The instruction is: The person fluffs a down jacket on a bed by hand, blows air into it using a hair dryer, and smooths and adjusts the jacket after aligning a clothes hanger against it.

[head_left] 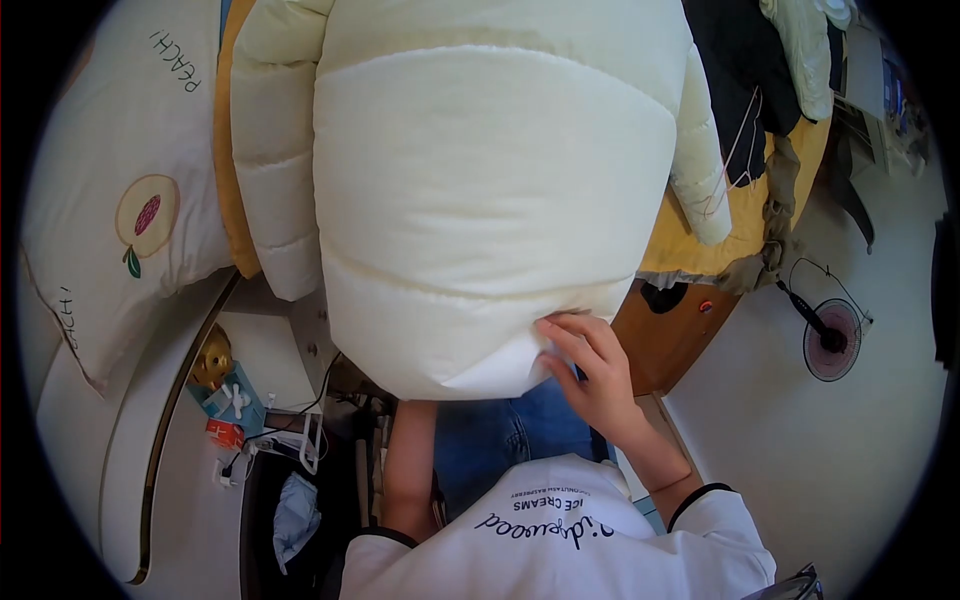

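A cream-white puffer jacket (490, 190) lies spread over the bed, its lower hem hanging toward me above my lap. My right hand (592, 372) is at the lower right of the jacket, with fingers and thumb closed on a fold of the fabric near the hem. Creases run from that fold toward the middle of the hem. Only the forearm of my left arm shows; the left hand is hidden beneath the jacket's lower edge. The jacket's two sleeves hang down at its sides.
A pillow (110, 180) with a peach print lies at the left. Dark clothes (735, 75) and pink-white hangers (742, 150) lie on the yellow bedding (690, 235). A fan (832, 340) stands on the floor at right. A blue box (235, 400) sits at lower left.
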The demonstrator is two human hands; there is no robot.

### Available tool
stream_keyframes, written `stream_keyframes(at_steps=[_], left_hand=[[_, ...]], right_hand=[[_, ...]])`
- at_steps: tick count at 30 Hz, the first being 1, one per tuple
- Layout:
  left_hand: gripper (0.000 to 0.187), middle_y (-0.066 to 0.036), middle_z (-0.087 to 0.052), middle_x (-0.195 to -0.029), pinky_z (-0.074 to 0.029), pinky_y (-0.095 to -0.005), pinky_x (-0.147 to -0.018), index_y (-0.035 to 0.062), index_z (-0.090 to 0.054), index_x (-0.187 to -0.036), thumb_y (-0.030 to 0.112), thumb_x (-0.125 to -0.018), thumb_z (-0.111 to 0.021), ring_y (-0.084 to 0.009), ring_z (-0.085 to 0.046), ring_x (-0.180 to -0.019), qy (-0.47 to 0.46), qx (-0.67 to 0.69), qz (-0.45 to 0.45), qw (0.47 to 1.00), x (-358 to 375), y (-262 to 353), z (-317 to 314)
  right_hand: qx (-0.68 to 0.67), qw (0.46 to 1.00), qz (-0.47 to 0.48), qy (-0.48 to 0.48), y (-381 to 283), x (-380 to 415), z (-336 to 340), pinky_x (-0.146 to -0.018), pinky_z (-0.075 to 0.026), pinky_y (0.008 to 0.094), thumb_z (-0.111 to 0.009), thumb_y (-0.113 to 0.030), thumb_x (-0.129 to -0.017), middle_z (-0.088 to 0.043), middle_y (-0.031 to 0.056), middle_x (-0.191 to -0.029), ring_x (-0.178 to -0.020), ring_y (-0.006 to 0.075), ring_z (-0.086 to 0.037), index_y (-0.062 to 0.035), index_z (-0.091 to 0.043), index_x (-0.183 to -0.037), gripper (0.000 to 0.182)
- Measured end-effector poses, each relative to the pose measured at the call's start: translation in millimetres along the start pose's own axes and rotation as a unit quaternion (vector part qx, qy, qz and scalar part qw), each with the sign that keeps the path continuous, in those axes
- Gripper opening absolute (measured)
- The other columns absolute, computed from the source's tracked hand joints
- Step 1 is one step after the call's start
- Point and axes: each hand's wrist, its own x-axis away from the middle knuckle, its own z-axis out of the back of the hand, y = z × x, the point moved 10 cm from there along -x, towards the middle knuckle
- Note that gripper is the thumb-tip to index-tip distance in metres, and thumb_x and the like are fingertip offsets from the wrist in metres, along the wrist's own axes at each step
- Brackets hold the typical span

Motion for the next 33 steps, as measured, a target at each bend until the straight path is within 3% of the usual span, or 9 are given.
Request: stream_keyframes(at_steps=[7, 12, 16, 18, 23, 25, 29, 32, 33], left_hand=[[0.046, -0.010, -0.038, -0.126, -0.029, -0.0341, -0.098, 0.0076, -0.030, -0.127, 0.033, -0.089, -0.038, -0.0213, -0.038, -0.115, -0.006, -0.055, 0.020, 0.998, -19.2, -34.9, -15.2], [0.046, -0.010, -0.038, -0.126, -0.029, -0.0341, -0.098, 0.0076, -0.030, -0.127, 0.033, -0.089, -0.038, -0.0213, -0.038, -0.115, 0.000, -0.031, 0.018, 0.999, -8.3, -23.9, -11.1], [0.046, -0.010, -0.038, -0.126, -0.029, -0.0341, -0.098, 0.0076, -0.030, -0.127, 0.033, -0.089, -0.038, -0.0213, -0.038, -0.115, 0.001, -0.019, 0.018, 1.000, -1.0, -14.0, -6.4], [0.046, -0.010, -0.038, -0.126, -0.029, -0.0341, -0.098, 0.0076, -0.030, -0.127, 0.033, -0.089, -0.038, -0.0212, -0.038, -0.115, -0.001, -0.017, 0.020, 1.000, 0.2, -15.5, -6.8], [0.046, -0.010, -0.038, -0.126, -0.029, -0.0341, -0.098, 0.0077, -0.030, -0.127, 0.033, -0.089, -0.037, -0.0212, -0.038, -0.115, -0.004, -0.063, 0.040, 0.997, -4.7, -39.9, -13.3], [0.046, -0.010, -0.038, -0.126, -0.029, -0.0341, -0.098, 0.0077, -0.030, -0.127, 0.033, -0.089, -0.037, -0.0212, -0.038, -0.115, -0.006, -0.056, 0.041, 0.998, -3.7, -38.0, -14.6], [0.046, -0.010, -0.037, -0.126, -0.029, -0.0341, -0.098, 0.0077, -0.030, -0.127, 0.033, -0.089, -0.037, -0.0212, -0.037, -0.115, -0.005, -0.030, 0.042, 0.999, 0.5, -28.9, -12.5], [0.046, -0.010, -0.037, -0.126, -0.029, -0.0341, -0.099, 0.0077, -0.030, -0.127, 0.033, -0.089, -0.037, -0.0212, -0.037, -0.115, -0.007, -0.022, 0.043, 0.999, 3.0, -27.9, -10.3], [0.046, -0.010, -0.037, -0.126, -0.029, -0.0341, -0.099, 0.0078, -0.030, -0.127, 0.033, -0.089, -0.037, -0.0212, -0.037, -0.115, -0.008, -0.019, 0.044, 0.999, 3.4, -28.5, -9.4]], right_hand=[[0.045, 0.998, 0.017, 0.041, 19.6, -5.6, -13.6, -0.065, -0.044, 0.0327, -0.062, 0.004, -0.063, -0.055, 0.0080, -0.083, -0.077, 0.0249, -0.053, -0.0030, -0.058, -0.083, 0.022], [-0.003, 0.999, 0.010, 0.043, 24.1, -9.7, -3.3, -0.059, -0.043, 0.0312, -0.060, 0.007, -0.063, -0.054, 0.0075, -0.077, -0.072, 0.0246, -0.052, -0.0013, -0.055, -0.077, 0.017], [-0.049, 0.997, 0.001, 0.067, 16.3, -1.3, 9.4, -0.062, -0.042, 0.0306, -0.060, 0.009, -0.062, -0.053, 0.0090, -0.078, -0.073, 0.0260, -0.051, -0.0010, -0.055, -0.080, 0.022], [0.090, 0.993, 0.026, 0.068, 3.0, -6.6, 6.0, -0.067, -0.042, 0.0327, -0.064, 0.001, -0.063, -0.053, 0.0067, -0.078, -0.076, 0.0248, -0.050, -0.0034, -0.054, -0.079, 0.019], [0.054, 0.998, 0.042, -0.011, 28.7, 6.7, -23.1, -0.066, -0.041, 0.0321, -0.066, 0.001, -0.064, -0.051, 0.0096, -0.083, -0.076, 0.0267, -0.049, -0.0028, -0.053, -0.083, 0.024], [-0.066, 0.997, -0.045, 0.021, 47.8, 10.9, -14.8, -0.065, -0.041, 0.0310, -0.067, -0.001, -0.064, -0.051, 0.0099, -0.082, -0.075, 0.0263, -0.050, -0.0028, -0.053, -0.083, 0.024], [-0.010, 0.998, -0.015, 0.054, 30.9, 24.2, 2.0, -0.070, -0.040, 0.0309, -0.066, -0.001, -0.066, -0.051, 0.0104, -0.087, -0.079, 0.0260, -0.049, -0.0033, -0.053, -0.089, 0.027], [0.047, 0.993, -0.062, 0.093, 60.0, 54.9, -8.5, -0.075, -0.041, 0.0317, -0.062, -0.001, -0.071, -0.046, 0.0112, -0.101, -0.092, 0.0231, -0.047, -0.0029, -0.045, -0.103, 0.037], [-0.071, 0.973, -0.158, 0.154, 94.9, 73.1, -11.1, -0.080, -0.040, 0.0317, -0.059, -0.001, -0.074, -0.042, 0.0109, -0.107, -0.097, 0.0215, -0.045, -0.0035, -0.040, -0.108, 0.040]])
